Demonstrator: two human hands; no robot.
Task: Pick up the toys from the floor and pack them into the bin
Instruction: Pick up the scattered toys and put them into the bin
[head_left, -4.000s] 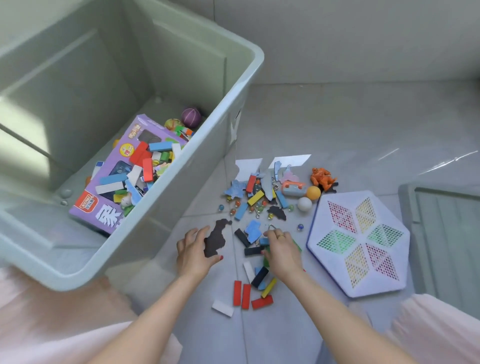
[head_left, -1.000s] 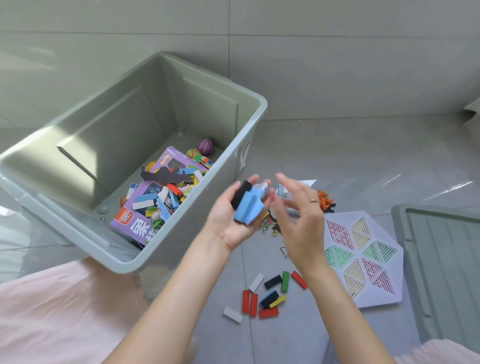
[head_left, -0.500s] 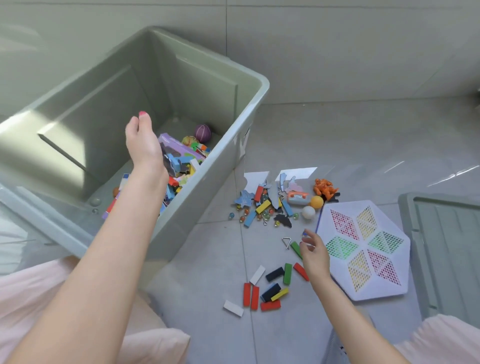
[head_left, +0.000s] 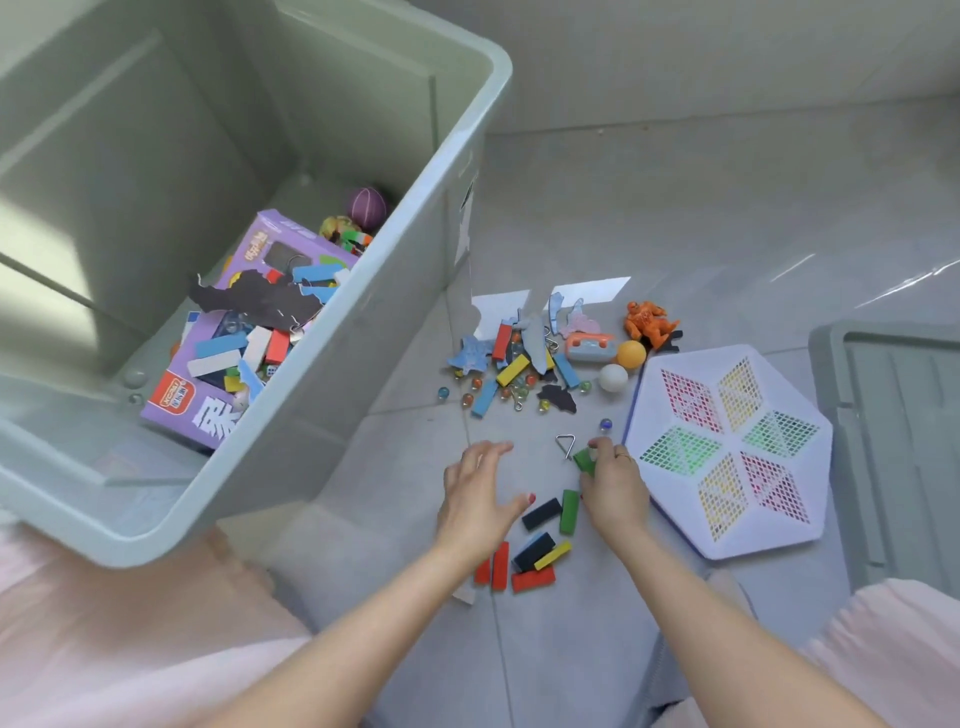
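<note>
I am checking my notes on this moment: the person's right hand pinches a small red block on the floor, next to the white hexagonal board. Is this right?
Not quite. In the head view the small block pinched by the right hand is green, not red. The rest holds: it is at floor level, next to the white hexagonal board.

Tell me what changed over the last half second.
The left hand came out of the bin and down to the floor, open over the blocks. The right hand took hold of a green block. The hexagonal board, bin contents and far toy pile stayed put.
</note>
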